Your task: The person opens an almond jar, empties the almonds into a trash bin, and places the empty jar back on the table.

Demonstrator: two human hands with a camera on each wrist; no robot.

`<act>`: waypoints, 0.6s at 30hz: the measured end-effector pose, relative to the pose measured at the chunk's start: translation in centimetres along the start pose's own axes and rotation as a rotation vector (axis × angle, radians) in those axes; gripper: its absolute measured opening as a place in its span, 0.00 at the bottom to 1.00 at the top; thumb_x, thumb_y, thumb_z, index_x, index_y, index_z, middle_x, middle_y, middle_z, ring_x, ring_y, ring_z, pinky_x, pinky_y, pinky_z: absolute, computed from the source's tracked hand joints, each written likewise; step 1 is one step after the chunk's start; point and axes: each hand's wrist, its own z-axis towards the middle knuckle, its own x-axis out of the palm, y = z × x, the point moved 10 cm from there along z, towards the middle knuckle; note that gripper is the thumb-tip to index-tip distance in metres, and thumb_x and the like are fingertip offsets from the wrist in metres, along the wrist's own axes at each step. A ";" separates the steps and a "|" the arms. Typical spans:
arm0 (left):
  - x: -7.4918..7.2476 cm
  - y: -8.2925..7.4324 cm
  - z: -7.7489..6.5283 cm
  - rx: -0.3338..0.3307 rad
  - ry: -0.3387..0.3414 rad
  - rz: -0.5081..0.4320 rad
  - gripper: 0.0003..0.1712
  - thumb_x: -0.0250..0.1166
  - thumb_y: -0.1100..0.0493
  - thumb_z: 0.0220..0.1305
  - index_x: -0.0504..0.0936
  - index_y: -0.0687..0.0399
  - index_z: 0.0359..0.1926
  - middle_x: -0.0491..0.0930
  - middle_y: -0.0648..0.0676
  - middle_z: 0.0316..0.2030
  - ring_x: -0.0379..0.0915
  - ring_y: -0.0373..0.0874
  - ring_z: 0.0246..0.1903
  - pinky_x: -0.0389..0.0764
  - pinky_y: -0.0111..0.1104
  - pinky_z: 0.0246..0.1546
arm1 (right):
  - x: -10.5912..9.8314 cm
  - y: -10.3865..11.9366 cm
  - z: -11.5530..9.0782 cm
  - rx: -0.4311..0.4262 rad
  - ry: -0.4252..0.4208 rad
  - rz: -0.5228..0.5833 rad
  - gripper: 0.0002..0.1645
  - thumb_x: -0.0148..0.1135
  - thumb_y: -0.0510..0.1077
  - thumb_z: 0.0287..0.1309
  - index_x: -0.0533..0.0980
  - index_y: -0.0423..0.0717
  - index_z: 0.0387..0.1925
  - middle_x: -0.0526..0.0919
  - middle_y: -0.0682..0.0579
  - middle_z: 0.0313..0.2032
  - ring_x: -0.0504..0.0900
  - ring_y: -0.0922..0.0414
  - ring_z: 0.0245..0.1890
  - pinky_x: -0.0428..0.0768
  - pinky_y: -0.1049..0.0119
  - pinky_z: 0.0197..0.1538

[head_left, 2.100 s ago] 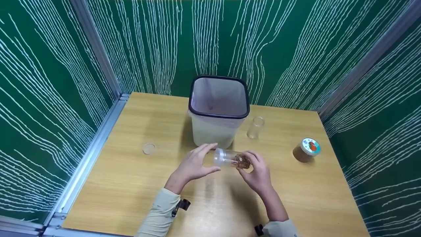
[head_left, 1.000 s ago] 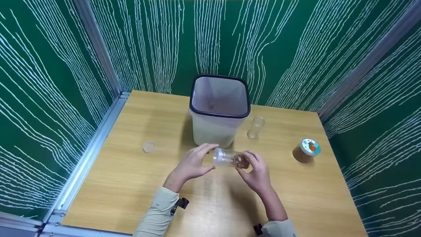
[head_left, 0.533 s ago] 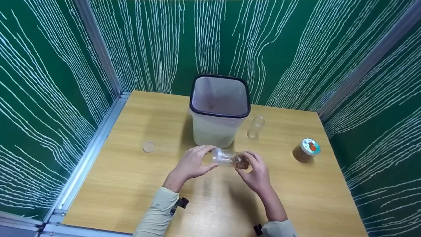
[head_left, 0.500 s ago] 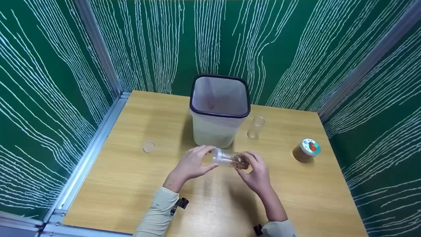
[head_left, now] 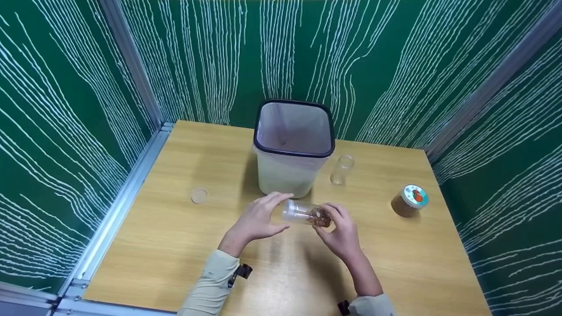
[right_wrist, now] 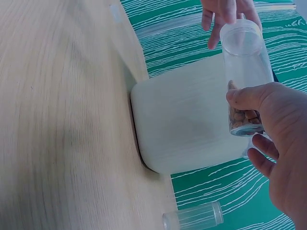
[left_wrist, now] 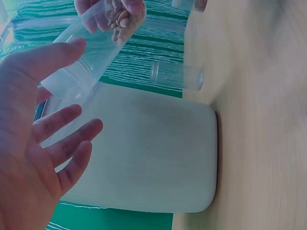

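Note:
My right hand [head_left: 340, 232] grips the lower end of a clear cylindrical jar [head_left: 302, 210], which holds brown nut-like pieces [right_wrist: 243, 116] at that end. The jar lies tilted above the table in the head view, its frosted end toward the left. Around that end curves my left hand [head_left: 257, 221], with thumb and fingers spread and a gap visible between them and the jar. In the left wrist view, the left thumb lies close to the frosted end [left_wrist: 72, 81]. Whether that end is capped I cannot tell.
A pale bin [head_left: 285, 173] with a black rim stands behind the hands. Right of it is a second clear jar [head_left: 341, 170]. Farther right stands a brown-filled tub [head_left: 408, 201] with a colourful lid. A clear round disc [head_left: 199, 195] lies at left on the wooden table [head_left: 175, 245].
The left thumb and fingers, closer to the jar's frosted end half a second ago, have now spread slightly apart. The right hand keeps its grip, the jar shifting only slightly.

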 end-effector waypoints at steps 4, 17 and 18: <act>0.0 0.1 0.1 -0.001 -0.007 -0.005 0.37 0.74 0.49 0.49 0.74 0.42 0.62 0.78 0.45 0.50 0.76 0.42 0.46 0.77 0.35 0.46 | 0.1 0.2 0.0 -0.014 0.000 -0.003 0.37 0.81 0.35 0.30 0.79 0.43 0.50 0.78 0.52 0.47 0.78 0.56 0.46 0.76 0.62 0.49; -0.1 1.2 -0.5 -0.032 0.001 -0.085 0.31 0.73 0.46 0.51 0.77 0.51 0.55 0.80 0.47 0.45 0.78 0.45 0.41 0.77 0.33 0.42 | 0.7 0.2 -0.7 -0.009 -0.001 0.000 0.38 0.82 0.34 0.30 0.79 0.43 0.50 0.79 0.50 0.47 0.78 0.53 0.45 0.77 0.58 0.47; -0.1 1.4 -0.6 -0.039 0.003 -0.090 0.32 0.73 0.47 0.51 0.77 0.51 0.56 0.79 0.46 0.45 0.78 0.45 0.41 0.77 0.33 0.42 | 0.7 0.1 -0.8 -0.006 -0.002 0.000 0.38 0.82 0.34 0.29 0.79 0.43 0.50 0.79 0.50 0.47 0.78 0.53 0.46 0.77 0.59 0.47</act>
